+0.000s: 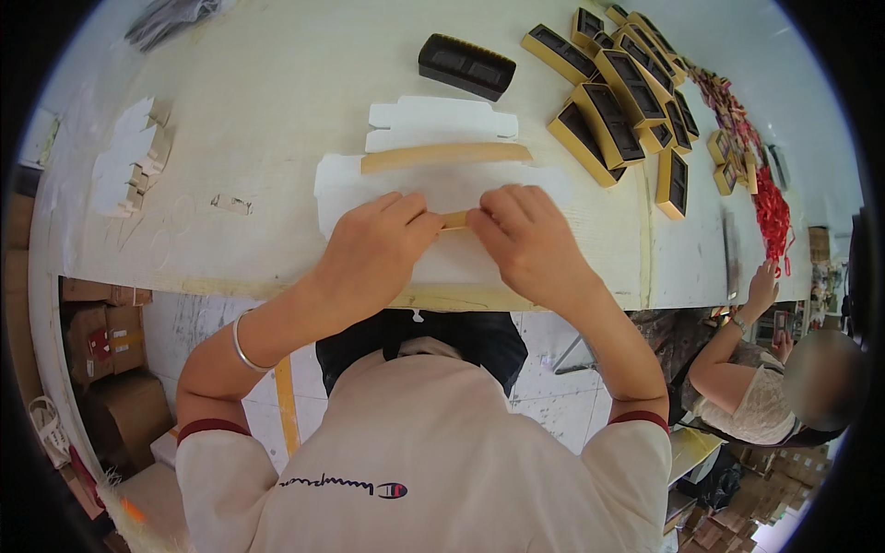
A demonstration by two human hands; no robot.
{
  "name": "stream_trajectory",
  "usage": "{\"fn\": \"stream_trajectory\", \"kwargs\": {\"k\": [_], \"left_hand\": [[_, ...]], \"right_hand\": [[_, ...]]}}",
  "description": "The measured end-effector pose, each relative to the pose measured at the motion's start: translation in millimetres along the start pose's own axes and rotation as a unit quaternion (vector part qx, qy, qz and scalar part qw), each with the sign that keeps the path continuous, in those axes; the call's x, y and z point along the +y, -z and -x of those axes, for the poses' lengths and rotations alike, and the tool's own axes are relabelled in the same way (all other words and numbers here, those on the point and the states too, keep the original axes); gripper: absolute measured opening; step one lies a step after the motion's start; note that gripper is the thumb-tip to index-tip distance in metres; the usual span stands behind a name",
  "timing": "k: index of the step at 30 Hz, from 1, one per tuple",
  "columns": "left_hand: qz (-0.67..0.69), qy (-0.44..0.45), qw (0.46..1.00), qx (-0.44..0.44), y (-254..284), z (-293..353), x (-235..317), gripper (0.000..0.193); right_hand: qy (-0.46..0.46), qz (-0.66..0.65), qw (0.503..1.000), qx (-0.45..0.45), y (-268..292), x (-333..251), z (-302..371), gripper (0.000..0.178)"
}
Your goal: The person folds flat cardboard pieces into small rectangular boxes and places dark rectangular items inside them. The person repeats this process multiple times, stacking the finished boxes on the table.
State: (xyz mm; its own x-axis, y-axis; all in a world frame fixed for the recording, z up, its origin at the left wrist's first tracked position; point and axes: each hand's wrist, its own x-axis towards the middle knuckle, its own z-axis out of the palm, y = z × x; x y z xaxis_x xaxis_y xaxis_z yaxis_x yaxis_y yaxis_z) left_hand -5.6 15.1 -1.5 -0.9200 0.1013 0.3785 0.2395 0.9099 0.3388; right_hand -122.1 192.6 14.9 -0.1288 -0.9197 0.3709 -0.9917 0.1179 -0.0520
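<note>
A narrow gold card strip (454,221) is pinched between my left hand (383,241) and my right hand (533,241), close to the table's near edge. Both hands have their fingers curled over it, one at each side, so only its middle shows. Under and beyond my hands lies a flat white card piece (336,192). Just past my fingers a longer gold strip (447,158) rests on the white card. Farther off is a white cut-out blank (441,122) with flaps. A black moulded insert stack (466,68) sits behind it.
Several gold boxes with black inserts (612,112) are piled at the far right. White folded card pieces (131,158) stand at the left. Red ribbons (771,210) lie near a co-worker's hand (762,284) on the right. Brown cartons (109,341) fill the space under the table's left side.
</note>
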Motion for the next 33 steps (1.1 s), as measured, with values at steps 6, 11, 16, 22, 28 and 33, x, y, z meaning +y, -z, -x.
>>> {"fn": "stream_trajectory", "kwargs": {"k": [6,11,16,22,28,33], "left_hand": [[-0.034,0.037,0.996,-0.068,-2,-16,-8,0.01],[-0.11,-0.029,0.981,0.157,44,-47,-9,0.022],[0.08,0.094,0.986,-0.11,31,-49,-48,0.03],[0.16,0.047,0.983,-0.071,33,-44,-22,0.043],[0.247,0.111,0.958,-0.093,17,-19,-34,0.028],[0.309,0.176,0.923,-0.145,18,-12,-30,0.018]], "right_hand": [[-0.107,-0.162,0.977,-0.093,-17,22,-7,0.023],[-0.066,-0.15,0.984,-0.073,-11,21,-9,0.02],[0.001,0.026,0.996,-0.082,5,-6,-12,0.024],[-0.109,-0.043,0.992,-0.054,-1,-37,5,0.025],[-0.023,-0.167,0.986,-0.005,-3,-20,10,0.041],[-0.027,-0.222,0.975,0.008,-12,-4,12,0.033]]}}
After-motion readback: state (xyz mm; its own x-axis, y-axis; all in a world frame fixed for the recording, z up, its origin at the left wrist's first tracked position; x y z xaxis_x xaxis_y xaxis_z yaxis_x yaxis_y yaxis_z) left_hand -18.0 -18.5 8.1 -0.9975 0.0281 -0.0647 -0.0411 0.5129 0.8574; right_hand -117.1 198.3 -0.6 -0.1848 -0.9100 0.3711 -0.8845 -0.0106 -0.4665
